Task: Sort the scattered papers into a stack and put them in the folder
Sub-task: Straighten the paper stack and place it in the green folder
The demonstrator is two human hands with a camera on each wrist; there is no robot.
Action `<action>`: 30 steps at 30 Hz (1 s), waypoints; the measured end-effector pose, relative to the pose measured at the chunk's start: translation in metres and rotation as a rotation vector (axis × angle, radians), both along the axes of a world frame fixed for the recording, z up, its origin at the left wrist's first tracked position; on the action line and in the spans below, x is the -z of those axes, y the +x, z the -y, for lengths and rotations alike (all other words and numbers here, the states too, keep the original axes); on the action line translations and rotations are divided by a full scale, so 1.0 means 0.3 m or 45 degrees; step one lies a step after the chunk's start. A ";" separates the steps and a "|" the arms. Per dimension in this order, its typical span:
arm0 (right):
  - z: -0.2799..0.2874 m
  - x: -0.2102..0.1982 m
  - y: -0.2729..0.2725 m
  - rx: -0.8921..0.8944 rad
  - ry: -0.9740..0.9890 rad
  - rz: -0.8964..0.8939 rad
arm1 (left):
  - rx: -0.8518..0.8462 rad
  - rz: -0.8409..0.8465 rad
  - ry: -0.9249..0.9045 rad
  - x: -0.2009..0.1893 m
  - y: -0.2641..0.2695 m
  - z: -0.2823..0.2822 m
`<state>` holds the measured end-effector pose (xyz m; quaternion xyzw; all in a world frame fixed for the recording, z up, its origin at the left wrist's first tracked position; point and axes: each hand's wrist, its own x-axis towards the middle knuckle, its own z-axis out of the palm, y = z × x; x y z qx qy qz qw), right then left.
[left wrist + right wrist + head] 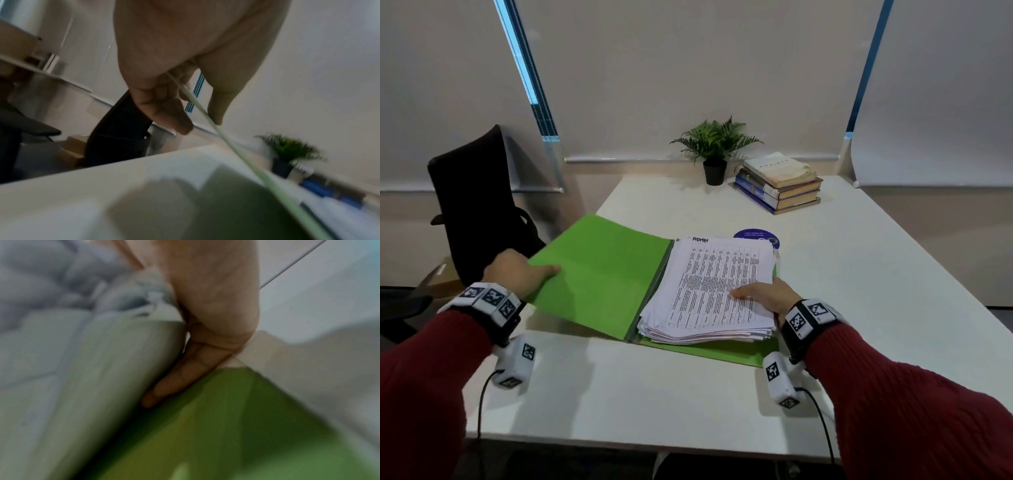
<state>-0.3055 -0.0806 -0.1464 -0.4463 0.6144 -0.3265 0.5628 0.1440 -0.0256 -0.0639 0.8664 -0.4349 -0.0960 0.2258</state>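
Papers point(709, 291) lay stacked in the folder point(705, 353); my right hand point(767, 296) pinched their edge, left hand point(517, 274) pinched the cover point(599, 270). Closing likely required releasing them.

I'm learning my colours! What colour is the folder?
The folder is bright green, clearest in the head view.

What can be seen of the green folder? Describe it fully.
The green folder, thin and card-like, lies open on the white table. The left hand pinches the edge of its left cover, which slants up off the table. The paper stack rests on its right half, where the right hand grips the stack's side.
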 end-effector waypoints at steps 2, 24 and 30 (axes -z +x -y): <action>-0.016 -0.019 0.005 -0.012 -0.006 0.001 | 0.038 -0.181 -0.231 -0.076 -0.025 -0.002; -0.079 -0.093 0.050 -0.122 -0.112 -0.004 | 0.887 0.203 -0.192 -0.310 -0.818 -0.094; -0.104 -0.094 0.052 -0.206 -0.093 -0.318 | 1.002 0.264 -0.114 -0.219 -0.938 -0.110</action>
